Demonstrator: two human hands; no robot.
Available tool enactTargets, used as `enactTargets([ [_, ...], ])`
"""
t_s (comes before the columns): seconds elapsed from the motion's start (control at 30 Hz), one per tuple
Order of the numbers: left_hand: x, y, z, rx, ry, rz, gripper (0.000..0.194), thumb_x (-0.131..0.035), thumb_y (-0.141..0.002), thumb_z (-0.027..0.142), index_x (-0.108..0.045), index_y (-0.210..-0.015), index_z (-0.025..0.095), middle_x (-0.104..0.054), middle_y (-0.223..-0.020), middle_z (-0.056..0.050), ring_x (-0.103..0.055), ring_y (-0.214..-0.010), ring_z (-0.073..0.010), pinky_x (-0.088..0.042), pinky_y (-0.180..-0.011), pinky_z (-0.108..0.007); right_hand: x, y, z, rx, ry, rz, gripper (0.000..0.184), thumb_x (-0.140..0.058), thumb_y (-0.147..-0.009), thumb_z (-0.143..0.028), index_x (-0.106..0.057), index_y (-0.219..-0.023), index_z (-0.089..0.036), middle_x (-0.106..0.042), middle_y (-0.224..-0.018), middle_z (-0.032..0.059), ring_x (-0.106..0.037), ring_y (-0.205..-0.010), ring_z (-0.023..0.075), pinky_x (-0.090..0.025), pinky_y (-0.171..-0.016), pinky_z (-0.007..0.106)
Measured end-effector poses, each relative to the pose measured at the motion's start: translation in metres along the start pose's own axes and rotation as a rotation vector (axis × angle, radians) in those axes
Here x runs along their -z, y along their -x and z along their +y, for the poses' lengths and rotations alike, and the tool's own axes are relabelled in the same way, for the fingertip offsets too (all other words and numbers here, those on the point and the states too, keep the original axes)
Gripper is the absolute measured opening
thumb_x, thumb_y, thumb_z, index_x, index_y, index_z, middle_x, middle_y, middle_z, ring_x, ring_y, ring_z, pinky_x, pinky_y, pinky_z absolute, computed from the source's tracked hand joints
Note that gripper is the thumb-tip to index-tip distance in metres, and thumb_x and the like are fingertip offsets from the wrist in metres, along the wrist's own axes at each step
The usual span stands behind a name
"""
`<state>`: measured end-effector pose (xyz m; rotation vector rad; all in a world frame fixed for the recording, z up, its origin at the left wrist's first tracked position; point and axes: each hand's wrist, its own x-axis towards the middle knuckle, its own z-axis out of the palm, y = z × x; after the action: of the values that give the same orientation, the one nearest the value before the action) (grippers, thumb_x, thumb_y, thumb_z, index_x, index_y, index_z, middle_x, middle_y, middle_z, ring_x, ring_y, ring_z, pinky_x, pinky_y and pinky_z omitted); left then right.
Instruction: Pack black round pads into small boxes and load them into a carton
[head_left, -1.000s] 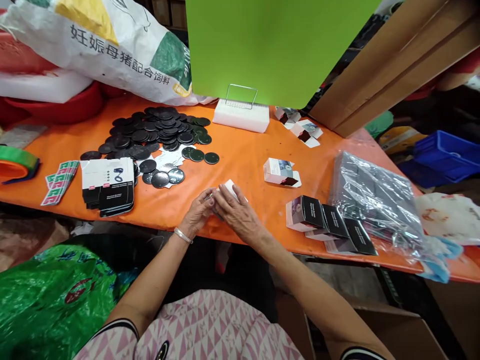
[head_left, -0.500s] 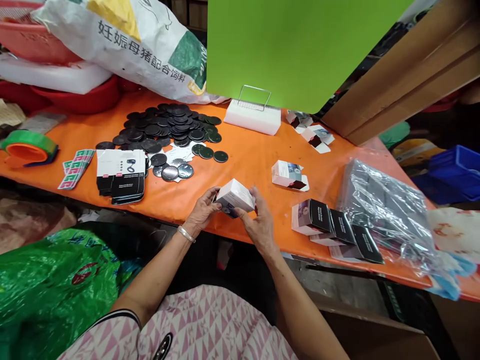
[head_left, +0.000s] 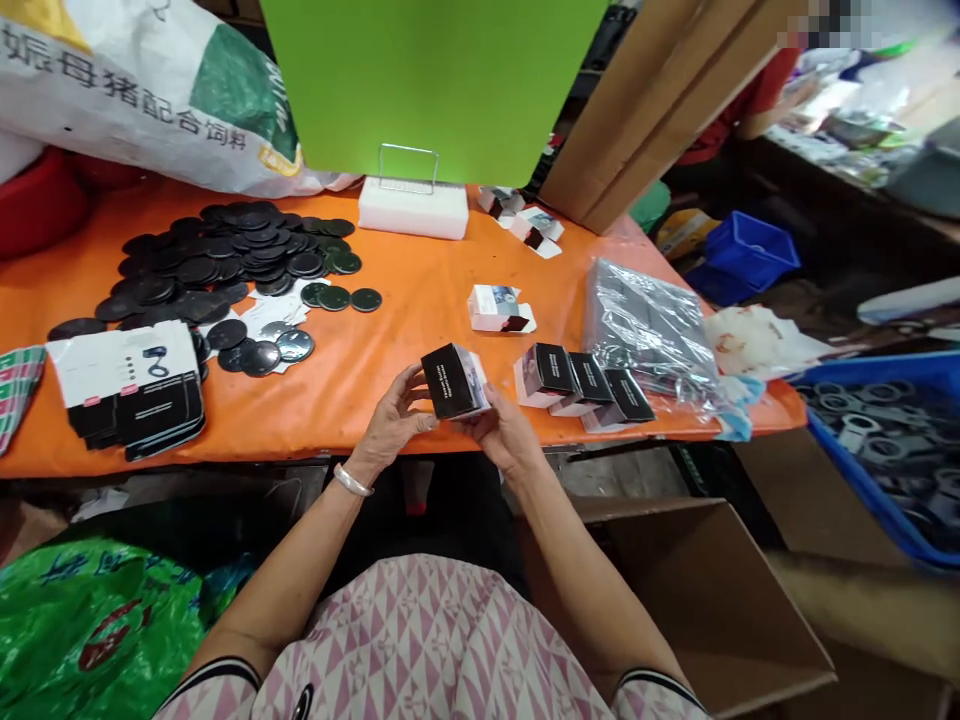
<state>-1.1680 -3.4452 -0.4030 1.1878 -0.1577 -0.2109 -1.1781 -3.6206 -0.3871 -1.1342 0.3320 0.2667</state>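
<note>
A small cardboard box (head_left: 454,382) with a black printed face and a pale printed side is held between my hands above the table's front edge. My left hand (head_left: 394,420) grips its left side, fingers behind and thumb low in front. My right hand (head_left: 504,428) holds it from the right and below; some fingertips are hidden behind the box. To the right stand several similar boxes (head_left: 553,370) in a slanting row, black faces up. Another box (head_left: 496,308) with an opened flap lies beyond my right hand.
Stacked flat cartons (head_left: 127,390) and a heap of black discs (head_left: 247,245) are on the left. A white foam block (head_left: 412,208) stands at the back. Right lies a plastic-wrapped grey pack (head_left: 649,315); below is an open carton (head_left: 697,590), beside a blue crate (head_left: 885,440).
The box in my hands has been turned, so its black face now shows instead of the white one. My view has swung to the right, bringing the blue crate into sight.
</note>
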Motion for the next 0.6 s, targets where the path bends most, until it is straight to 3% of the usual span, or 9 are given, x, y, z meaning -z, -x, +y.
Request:
enactTargets([
  [0.13, -0.016, -0.006, -0.003, -0.068, -0.352, 0.015, 0.112, -0.091, -0.05, 0.025, -0.034, -0.146, 0.03, -0.046, -0.142, -0.011, -0.045, -0.13, -0.0302, -0.052, -0.089, -0.034, 0.003, 0.003, 0.013, -0.15, -0.213, -0.024, 0.037, -0.059, -0.084, -0.057, -0.059, -0.09, -0.02, -0.071, -0.082, 0.0063, -0.065, -0.069, 0.0198, -0.058, -0.063, 0.035],
  [0.27, -0.034, -0.024, -0.008, -0.072, -0.448, 0.013, 0.105, -0.089, -0.054, 0.029, -0.036, -0.145, 0.025, -0.052, -0.134, -0.013, -0.052, -0.122, -0.029, -0.053, -0.082, -0.032, 0.021, 0.009, 0.014, -0.196, -0.167, -0.023, 0.051, -0.051, -0.085, -0.067, -0.063, -0.09, -0.017, -0.071, -0.078, 0.0091, -0.066, -0.062, 0.0197, -0.057, -0.056, 0.034],
  [0.37, -0.055, -0.045, -0.018, -0.066, -0.527, -0.012, 0.104, -0.087, -0.057, 0.03, -0.034, -0.145, 0.022, -0.053, -0.133, -0.014, -0.054, -0.119, -0.0286, -0.052, -0.085, -0.034, 0.052, 0.02, 0.01, -0.103, 0.052, 0.123, 0.058, -0.055, -0.079, -0.073, -0.064, -0.086, -0.016, -0.07, -0.075, 0.0095, -0.064, -0.054, 0.0171, -0.052, -0.047, 0.028],
  [0.47, -0.071, -0.068, -0.029, -0.03, -0.594, -0.057, 0.105, -0.089, -0.052, 0.025, -0.039, -0.144, 0.021, -0.058, -0.127, -0.011, -0.054, -0.12, -0.0301, -0.045, -0.099, -0.04, 0.087, 0.031, 0.012, 0.029, 0.236, 0.265, 0.062, -0.061, -0.073, -0.074, -0.067, -0.087, -0.014, -0.07, -0.074, 0.0091, -0.063, -0.054, 0.0152, -0.051, -0.047, 0.025],
  [0.6, -0.069, -0.102, -0.032, 0.065, -0.583, -0.242, 0.093, -0.091, -0.05, 0.028, -0.053, -0.134, 0.022, -0.063, -0.117, -0.007, -0.057, -0.113, -0.0293, -0.039, -0.104, -0.042, 0.113, 0.034, 0.024, 0.141, 0.397, 0.312, 0.058, -0.061, -0.075, -0.069, -0.07, -0.088, -0.014, -0.069, -0.074, 0.0071, -0.062, -0.056, 0.0142, -0.052, -0.051, 0.026],
])
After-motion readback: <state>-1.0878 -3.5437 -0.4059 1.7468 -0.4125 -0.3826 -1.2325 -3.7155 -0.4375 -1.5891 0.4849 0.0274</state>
